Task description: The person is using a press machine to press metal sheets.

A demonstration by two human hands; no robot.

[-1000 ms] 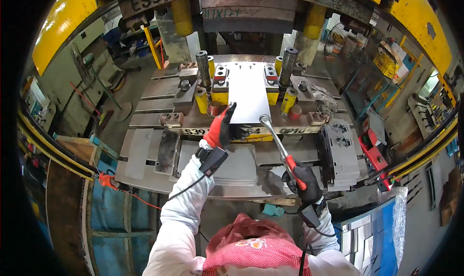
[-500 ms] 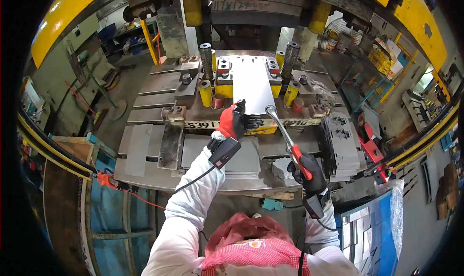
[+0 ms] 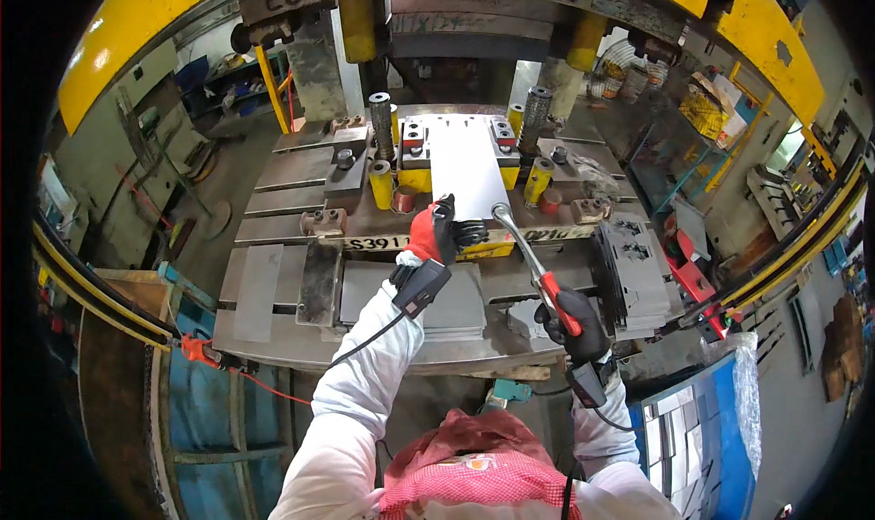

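A pale flat metal sheet (image 3: 467,169) lies lengthwise over the die (image 3: 416,179) on the press bed. My left hand (image 3: 440,233), in a red and black glove, is at the sheet's near left corner. Its thumb lies along the edge, and the other fingers are by the near edge, partly hidden. In a black glove, my right hand (image 3: 578,327) is wrapped round the red grip of a long metal tool with a round head (image 3: 526,247). The head touches or hovers just over the sheet's near right corner; I cannot tell which.
Ribbed guide posts (image 3: 536,119) and yellow posts (image 3: 382,185) flank the die. Stacked grey sheets (image 3: 456,306) and cut plates (image 3: 638,274) lie on the near bed. The yellow-edged upper press part (image 3: 474,0) hangs overhead. A teal box (image 3: 510,391) is below the front edge.
The whole view has shifted slightly. Both hands, the tool and the sheet keep nearly the same places relative to the die.
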